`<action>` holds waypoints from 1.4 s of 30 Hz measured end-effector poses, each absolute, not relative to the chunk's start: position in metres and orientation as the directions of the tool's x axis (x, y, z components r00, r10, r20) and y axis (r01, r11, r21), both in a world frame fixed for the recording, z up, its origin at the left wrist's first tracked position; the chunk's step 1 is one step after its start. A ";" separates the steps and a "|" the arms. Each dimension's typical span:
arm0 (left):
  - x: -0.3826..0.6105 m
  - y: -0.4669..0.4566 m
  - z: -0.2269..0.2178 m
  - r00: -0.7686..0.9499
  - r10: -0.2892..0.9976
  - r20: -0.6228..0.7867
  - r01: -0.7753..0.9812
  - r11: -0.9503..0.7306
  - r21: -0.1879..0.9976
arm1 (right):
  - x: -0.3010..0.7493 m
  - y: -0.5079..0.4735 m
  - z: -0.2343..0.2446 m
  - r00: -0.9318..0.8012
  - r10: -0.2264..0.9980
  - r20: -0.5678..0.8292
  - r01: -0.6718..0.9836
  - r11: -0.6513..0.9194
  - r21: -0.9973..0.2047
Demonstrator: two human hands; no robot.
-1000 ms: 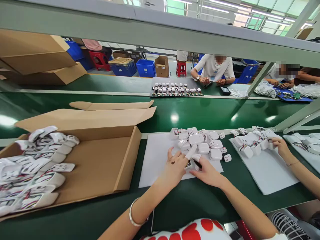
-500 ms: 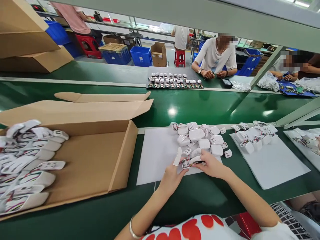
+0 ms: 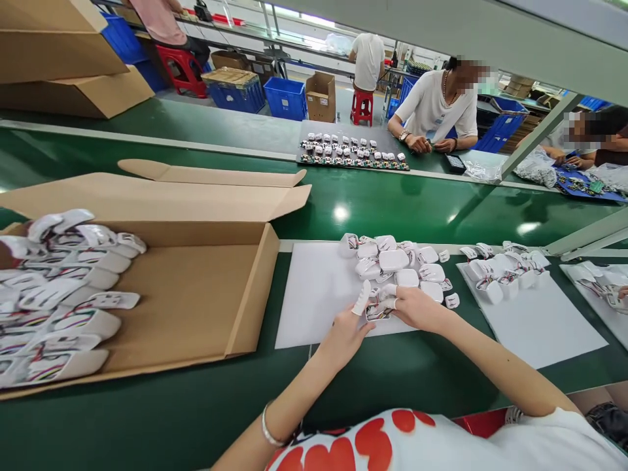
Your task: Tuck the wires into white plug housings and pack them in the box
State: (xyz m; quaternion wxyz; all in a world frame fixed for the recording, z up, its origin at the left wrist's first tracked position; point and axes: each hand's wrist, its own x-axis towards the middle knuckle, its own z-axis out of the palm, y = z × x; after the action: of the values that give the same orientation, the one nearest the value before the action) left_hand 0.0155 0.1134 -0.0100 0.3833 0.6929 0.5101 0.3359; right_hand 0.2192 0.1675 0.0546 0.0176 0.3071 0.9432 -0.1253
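Observation:
Between my hands is a small white plastic housing [image 3: 377, 315], its open side facing me and thin coloured wires showing inside. My left hand [image 3: 347, 333] grips its left end, the white-covered finger raised along that side. From the right, my right hand [image 3: 419, 309] has white-covered fingertips at the housing's top and opening; they partly hide what is inside. Just beyond my fingers lies a pile of white plastic housings [image 3: 393, 261], some with wires showing. Beneath the work is a white sheet [image 3: 311, 294] on the green bench.
An open cardboard box [image 3: 196, 301] at left holds rows of white wired housings [image 3: 73, 320]. To the right, another white sheet [image 3: 540, 333] carries more housings [image 3: 510, 268]. Across the bench, a person [image 3: 441, 111] handles a small part beside a board of small parts [image 3: 353, 154].
The camera view has shifted, moving the scene slightly right and mostly upward. Both hands stay on the housing, and my right fingers have shifted slightly over its opening.

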 end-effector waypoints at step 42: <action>0.026 0.095 -0.021 0.220 0.889 0.402 0.507 -0.456 0.732 | 0.201 0.140 0.022 -0.315 0.900 -0.301 0.086 -0.289 -0.954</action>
State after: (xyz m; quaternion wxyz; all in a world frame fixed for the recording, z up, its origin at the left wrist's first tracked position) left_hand 0.0258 0.0948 -0.0212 0.2307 0.7460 0.4679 0.4139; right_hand 0.2010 0.1397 0.0221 -0.3200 0.4898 0.5033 -0.6359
